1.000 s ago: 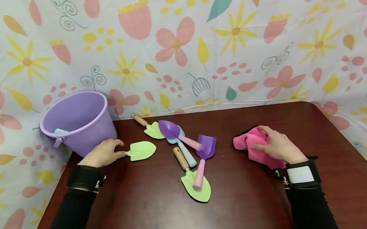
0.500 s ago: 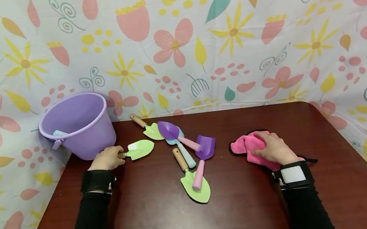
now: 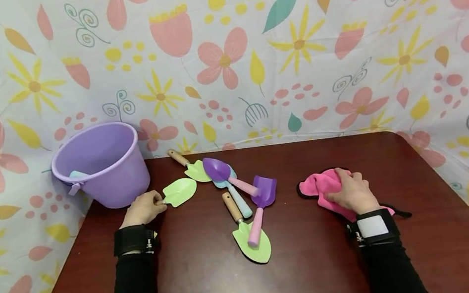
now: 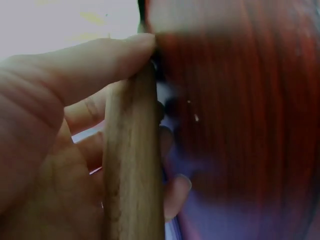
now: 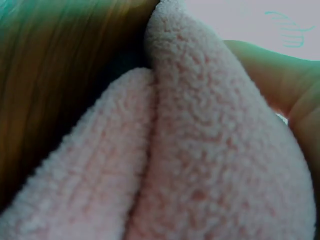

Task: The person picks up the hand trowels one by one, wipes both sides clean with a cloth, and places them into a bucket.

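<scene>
At the foot of the bucket, my left hand holds a green trowel by its handle. The left wrist view shows the thumb and fingers around the wooden handle; in the head view the hand hides most of it. Over on the right, my right hand grips a bunched pink cloth with dark edging, which lies on the table. Fuzzy folds of this cloth fill most of the right wrist view and hide most of the fingers there.
A purple bucket stands at the back left with a light blue item inside. Mid-table lie a second green trowel, a purple scoop, a blue tool, a purple shovel and another green trowel, partly overlapping.
My left hand has closed around the trowel's handle, and the forearm has swung right. The trowel's blade has turned slightly, its tip upward. My right hand has shifted a little on the cloth.
</scene>
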Motion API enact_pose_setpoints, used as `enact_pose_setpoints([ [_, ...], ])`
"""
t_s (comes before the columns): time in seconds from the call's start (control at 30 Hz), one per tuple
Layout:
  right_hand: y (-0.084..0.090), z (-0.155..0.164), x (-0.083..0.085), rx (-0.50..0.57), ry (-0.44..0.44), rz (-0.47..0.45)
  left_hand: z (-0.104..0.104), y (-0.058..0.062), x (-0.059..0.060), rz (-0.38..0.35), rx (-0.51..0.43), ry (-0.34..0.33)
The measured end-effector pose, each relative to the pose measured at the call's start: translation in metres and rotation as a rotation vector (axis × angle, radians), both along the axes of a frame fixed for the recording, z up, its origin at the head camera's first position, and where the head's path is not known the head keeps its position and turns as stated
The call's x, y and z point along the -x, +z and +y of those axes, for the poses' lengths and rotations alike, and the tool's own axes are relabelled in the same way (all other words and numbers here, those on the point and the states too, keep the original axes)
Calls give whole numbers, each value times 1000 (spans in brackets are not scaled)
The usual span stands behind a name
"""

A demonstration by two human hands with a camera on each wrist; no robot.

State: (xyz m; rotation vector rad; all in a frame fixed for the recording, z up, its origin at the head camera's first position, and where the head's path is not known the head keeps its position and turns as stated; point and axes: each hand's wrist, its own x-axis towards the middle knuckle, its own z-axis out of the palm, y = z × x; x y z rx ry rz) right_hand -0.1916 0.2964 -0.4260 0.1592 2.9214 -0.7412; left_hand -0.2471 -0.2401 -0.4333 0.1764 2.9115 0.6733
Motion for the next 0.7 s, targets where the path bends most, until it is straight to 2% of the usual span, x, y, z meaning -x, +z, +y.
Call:
enact_pose_setpoints([
  [0.2, 1, -1, 2, -38, 18, 14, 1, -1, -2, -13, -32, 0],
  [0.43, -2, -3, 6, -42, 84, 90, 1, -4, -5, -12, -14, 17],
  [0.6, -7, 1, 3, -33, 117, 152, 3, -6, -6, -9, -4, -17],
  [0.7, -8, 4, 3, -12, 133, 186, 0, -5, -6, -8, -1, -15],
])
